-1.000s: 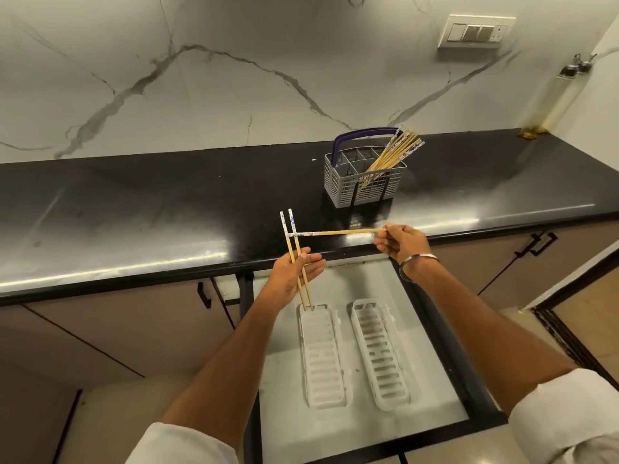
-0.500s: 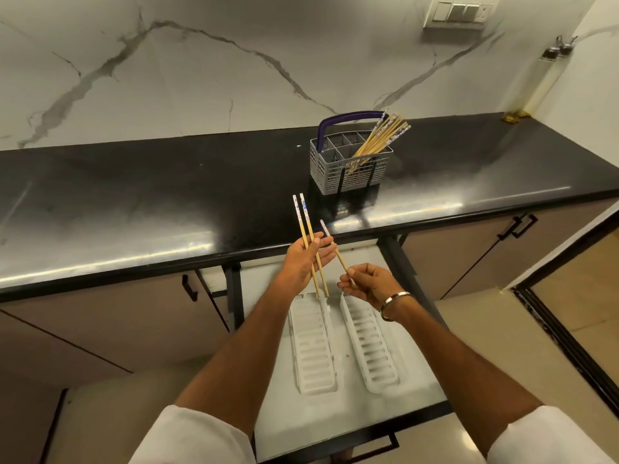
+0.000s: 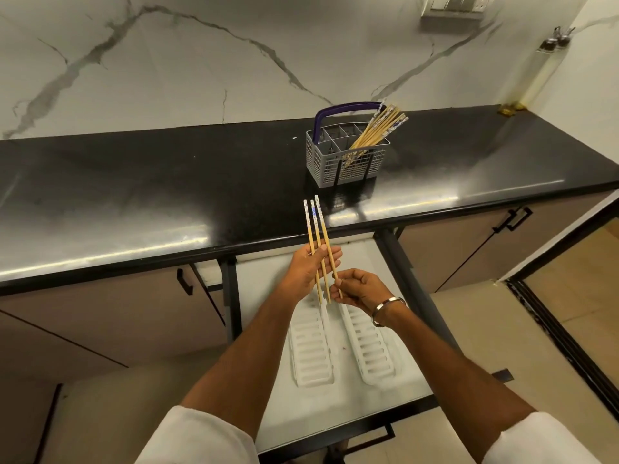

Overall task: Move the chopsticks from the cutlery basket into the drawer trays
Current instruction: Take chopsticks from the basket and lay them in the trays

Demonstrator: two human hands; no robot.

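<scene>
Over open drawer (image 3: pixel 264 426), past surface (image 3: pixel 167 195) edge: your left hand (image 3: pixel 306 271) grips 3 chopsticks (image 3: pixel 317 242); right hand (image 3: pixel 360 289) pinches outermost one's lower end.

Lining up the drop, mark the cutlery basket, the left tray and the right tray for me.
cutlery basket (image 3: pixel 348 164): head view, front mesh wall.
left tray (image 3: pixel 310 360): head view, slotted floor, lower half.
right tray (image 3: pixel 371 358): head view, slotted floor, middle.

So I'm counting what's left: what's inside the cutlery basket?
A bundle of chopsticks leans in the right compartment of the cutlery basket. The other compartments look empty, though their bottoms are partly hidden by the walls.
</scene>
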